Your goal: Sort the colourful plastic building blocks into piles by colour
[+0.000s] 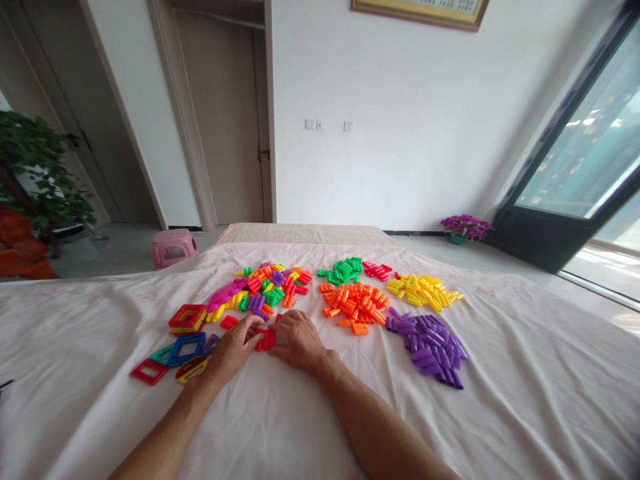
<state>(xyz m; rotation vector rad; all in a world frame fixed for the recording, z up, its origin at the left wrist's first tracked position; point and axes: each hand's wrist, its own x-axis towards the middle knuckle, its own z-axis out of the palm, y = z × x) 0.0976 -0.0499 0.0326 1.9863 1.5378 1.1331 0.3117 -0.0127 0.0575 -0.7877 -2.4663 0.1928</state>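
My left hand (239,345) and my right hand (299,339) are close together over the cloth. Between them are red plastic building pieces (265,340) made of joined tubes, and the fingers of both hands are closed on them. Another red piece (229,322) lies just beyond my left hand. Past my fingertips spreads a mixed pile of red, green, yellow, purple and orange pieces (273,283). Orange pieces (356,303) are heaped beyond my right hand. Part of what I hold is hidden by my fingers.
Green pieces (345,271), a few red pieces (377,270), yellow pieces (425,291) and purple pieces (433,347) lie in separate heaps on the right. Magnetic-looking frame tiles (187,348) and pink pieces (227,293) lie left. A wrinkled pale cloth (525,400) covers the table.
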